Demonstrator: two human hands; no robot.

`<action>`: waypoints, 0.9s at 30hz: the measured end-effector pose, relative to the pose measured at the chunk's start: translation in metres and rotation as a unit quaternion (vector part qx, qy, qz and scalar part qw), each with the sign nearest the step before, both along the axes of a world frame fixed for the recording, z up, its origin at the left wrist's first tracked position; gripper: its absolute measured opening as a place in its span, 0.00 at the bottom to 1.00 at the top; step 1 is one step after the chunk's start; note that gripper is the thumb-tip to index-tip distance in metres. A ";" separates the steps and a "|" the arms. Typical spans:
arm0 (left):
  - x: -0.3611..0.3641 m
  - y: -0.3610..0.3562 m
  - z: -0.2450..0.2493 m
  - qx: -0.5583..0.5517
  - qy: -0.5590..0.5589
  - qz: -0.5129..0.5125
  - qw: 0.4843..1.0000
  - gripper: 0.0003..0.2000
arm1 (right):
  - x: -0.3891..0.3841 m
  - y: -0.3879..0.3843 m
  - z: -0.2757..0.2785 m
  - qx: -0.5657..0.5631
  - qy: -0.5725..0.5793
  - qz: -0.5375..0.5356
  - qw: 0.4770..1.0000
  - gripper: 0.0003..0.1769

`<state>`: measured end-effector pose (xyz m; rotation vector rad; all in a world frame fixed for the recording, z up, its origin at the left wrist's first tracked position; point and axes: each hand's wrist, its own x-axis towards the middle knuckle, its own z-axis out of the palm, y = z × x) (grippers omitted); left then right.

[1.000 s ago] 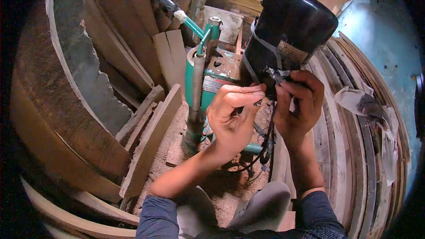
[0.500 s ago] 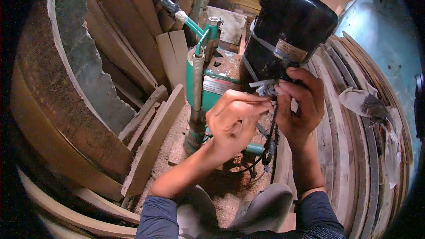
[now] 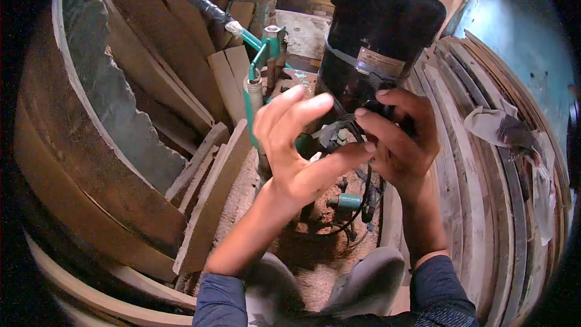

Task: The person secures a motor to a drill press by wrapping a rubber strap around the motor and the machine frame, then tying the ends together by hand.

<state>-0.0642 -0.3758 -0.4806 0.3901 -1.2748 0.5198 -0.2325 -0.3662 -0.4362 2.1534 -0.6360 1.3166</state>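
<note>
My left hand (image 3: 296,145) is open, fingers spread and raised, with its thumb reaching toward my right hand. My right hand (image 3: 402,136) is closed on a black cable (image 3: 368,175) beside the lower part of a large black motor (image 3: 387,15). A greyish, crumpled plastic strip (image 3: 330,136) hangs by the cable, between the two hands. Behind my left hand stands a green drill press (image 3: 272,45) with a coil spring (image 3: 253,88) and a lever whose grip (image 3: 209,9) is wrapped in black tape. My left hand hides part of the machine's body.
Long boards (image 3: 466,194) are stacked on the right, with a torn plastic bag (image 3: 505,133) on them. More planks (image 3: 163,42) and a curved sheet (image 3: 115,85) lean at left. Sawdust (image 3: 308,266) covers the floor between my knees, near a short green tube (image 3: 349,201).
My left hand has let go of the plastic strip and spread its fingers. My right hand stays by the motor. The view has shifted slightly.
</note>
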 end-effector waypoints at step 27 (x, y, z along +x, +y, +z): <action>0.006 -0.007 0.024 0.371 0.040 -0.457 0.808 0.06 | -0.002 -0.016 -0.007 -0.055 0.000 0.089 0.994 0.17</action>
